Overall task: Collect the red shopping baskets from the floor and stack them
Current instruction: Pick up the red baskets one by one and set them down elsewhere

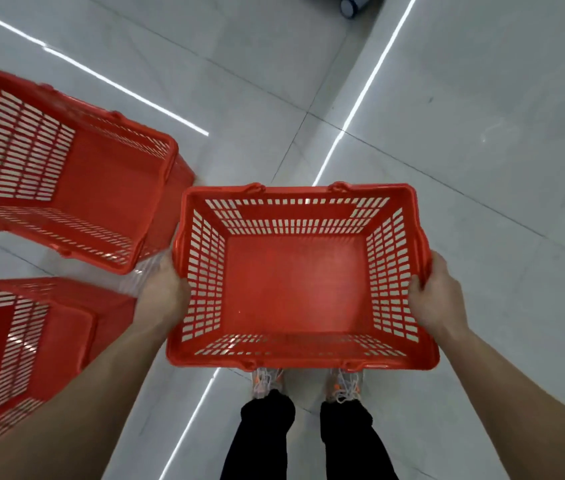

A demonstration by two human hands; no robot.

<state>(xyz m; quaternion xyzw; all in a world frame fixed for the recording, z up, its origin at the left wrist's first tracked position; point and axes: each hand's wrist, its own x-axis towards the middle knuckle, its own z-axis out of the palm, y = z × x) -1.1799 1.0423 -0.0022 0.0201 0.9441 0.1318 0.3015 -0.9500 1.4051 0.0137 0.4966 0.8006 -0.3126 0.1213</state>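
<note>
I hold an empty red shopping basket (295, 292) level in front of me, above my feet. My left hand (165, 292) grips its left short side and my right hand (437, 296) grips its right short side. A second red basket (101, 181) lies on the floor to the upper left, its near corner close to the held basket's left rim. A third red basket (21, 344) sits at the lower left, partly cut off by the frame edge and partly behind my left forearm.
The floor is glossy grey tile (464, 133) with bright reflected light strips. A wheeled grey object (352, 6) shows at the top edge. My shoes (309, 384) and black trousers are below the held basket.
</note>
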